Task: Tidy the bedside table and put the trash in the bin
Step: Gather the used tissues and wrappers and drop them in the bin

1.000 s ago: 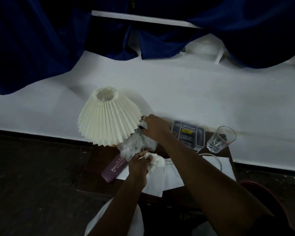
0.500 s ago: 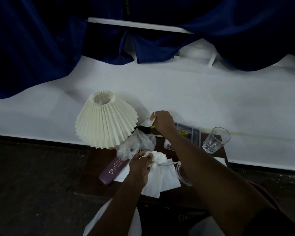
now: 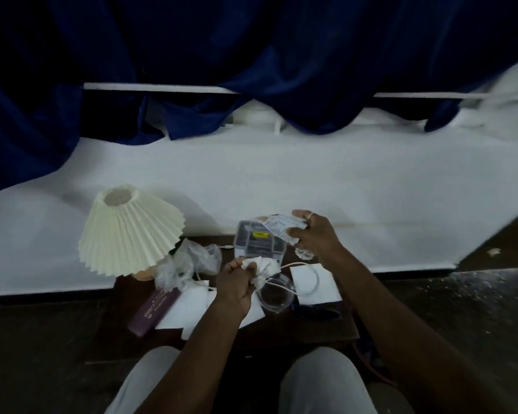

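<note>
A small dark wooden bedside table (image 3: 317, 327) stands against a white-draped surface. My left hand (image 3: 237, 282) is closed around a crumpled white tissue (image 3: 265, 267) above the table's middle. My right hand (image 3: 314, 234) is raised over the back right of the table, pinching a crinkled clear wrapper (image 3: 277, 227). A crumpled clear plastic bag (image 3: 189, 261) lies beside the lamp. White paper sheets (image 3: 192, 306) lie flat on the table.
A pleated cream lamp (image 3: 129, 228) tilts at the table's left. A purple case (image 3: 154, 309) lies in front of it. A clear compartment box (image 3: 259, 243), an upturned glass (image 3: 274, 294) and a white cable (image 3: 310, 279) share the table. Dark floor on both sides.
My right hand lifted a wrapper from near the lamp and carried it right, above the box. My left hand kept its tissue. The camera shifted, so the table sits more centrally.
</note>
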